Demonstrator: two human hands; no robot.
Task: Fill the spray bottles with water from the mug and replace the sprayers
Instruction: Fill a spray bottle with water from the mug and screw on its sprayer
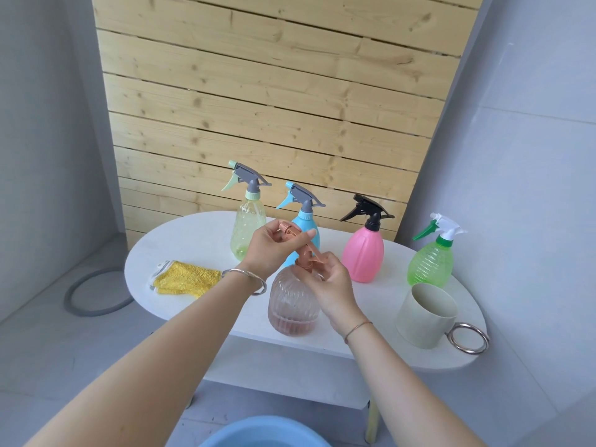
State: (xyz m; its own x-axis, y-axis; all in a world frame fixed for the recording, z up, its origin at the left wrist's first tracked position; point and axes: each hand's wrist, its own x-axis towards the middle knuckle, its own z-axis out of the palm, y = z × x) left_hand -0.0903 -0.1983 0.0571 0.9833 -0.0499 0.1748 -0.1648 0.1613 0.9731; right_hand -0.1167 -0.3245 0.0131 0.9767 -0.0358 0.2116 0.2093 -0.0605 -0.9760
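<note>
A ribbed pinkish-brown spray bottle (292, 304) stands near the front edge of the white oval table (200, 240), with a little water at its bottom. Its matching sprayer (301, 250) sits on the neck. My left hand (269, 250) grips the sprayer's head from the left. My right hand (335, 282) pinches the sprayer's collar and trigger side from the right. A pale green mug (425, 314) with a metal ring handle stands at the front right, looking empty.
Behind stand a yellow bottle (246, 230), a blue bottle (306, 227), a pink bottle (362, 253) and a green bottle (430, 262), all with sprayers on. A yellow cloth (183, 279) lies at the left. A blue basin (264, 433) is below the table front.
</note>
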